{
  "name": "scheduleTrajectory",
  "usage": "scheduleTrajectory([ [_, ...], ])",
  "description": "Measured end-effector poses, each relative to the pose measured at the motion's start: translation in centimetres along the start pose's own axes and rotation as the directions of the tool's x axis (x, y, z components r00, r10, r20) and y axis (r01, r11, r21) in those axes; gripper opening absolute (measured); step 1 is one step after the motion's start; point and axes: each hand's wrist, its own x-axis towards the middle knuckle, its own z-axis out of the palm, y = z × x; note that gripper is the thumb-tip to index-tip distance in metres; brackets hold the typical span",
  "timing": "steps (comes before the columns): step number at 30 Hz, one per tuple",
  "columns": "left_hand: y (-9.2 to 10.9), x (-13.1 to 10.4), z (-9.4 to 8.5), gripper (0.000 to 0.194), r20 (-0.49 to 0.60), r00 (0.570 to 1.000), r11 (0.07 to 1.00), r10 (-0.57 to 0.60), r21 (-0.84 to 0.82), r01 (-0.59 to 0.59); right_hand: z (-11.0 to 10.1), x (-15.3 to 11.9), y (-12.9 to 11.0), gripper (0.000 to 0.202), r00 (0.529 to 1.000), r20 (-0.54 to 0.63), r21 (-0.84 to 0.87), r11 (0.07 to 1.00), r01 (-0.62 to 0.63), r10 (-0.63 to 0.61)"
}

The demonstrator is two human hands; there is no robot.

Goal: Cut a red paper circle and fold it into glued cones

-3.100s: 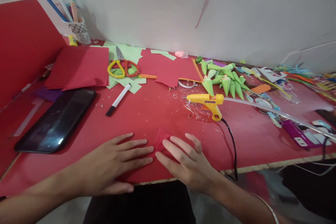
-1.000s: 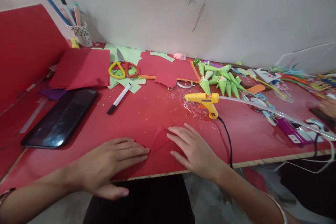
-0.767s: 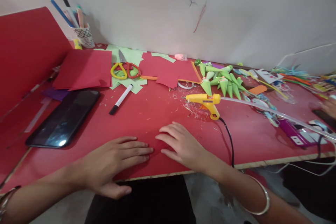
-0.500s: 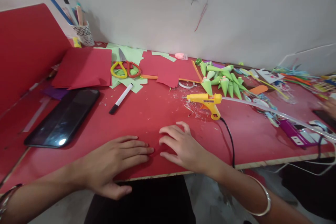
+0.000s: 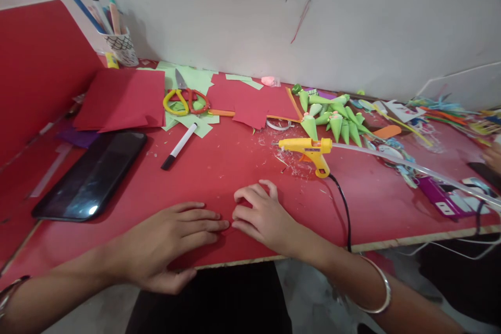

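My left hand (image 5: pixel 168 242) lies flat near the front edge of the red table (image 5: pixel 211 167), palm down, fingers stretched to the right and thumb apart. Just right of its fingertips is my right hand (image 5: pixel 262 216), fingers bent and apart, tips on the red surface; nothing shows in it. Beyond my right hand a yellow glue gun (image 5: pixel 309 152) lies on its side, with a clear stick in its back and a black cord. A white marker with a black cap (image 5: pixel 180 146) lies beyond my left hand. Further left is a black phone (image 5: pixel 92 177).
Red paper sheets (image 5: pixel 123 99), scissors (image 5: pixel 186 102) and green paper scraps (image 5: pixel 203 81) lie at the back, with a pen cup (image 5: pixel 121 47) behind. Green paper cones (image 5: pixel 336 120) and a purple object (image 5: pixel 440 198) are to the right. Another person's hand (image 5: pixel 493 156) is at the right edge.
My right hand has shifted slightly left, closer to my left fingertips, with its fingers a little more bent. My left hand stays flat. The camera view has moved slightly.
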Motion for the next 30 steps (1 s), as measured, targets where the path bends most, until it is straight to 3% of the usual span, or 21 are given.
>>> scheduleTrajectory([
  [10,-0.24,-0.38,0.74,0.067,-0.06,0.998,1.0,0.013,0.011,-0.012,0.49,-0.04,-0.12,0.018,0.999,-0.027,-0.112,0.993,0.023,-0.026],
  [30,-0.25,-0.29,0.51,0.075,0.057,0.997,0.994,0.045,0.094,-0.05,0.5,0.06,-0.07,0.018,0.998,-0.014,-0.136,0.989,0.054,-0.056],
])
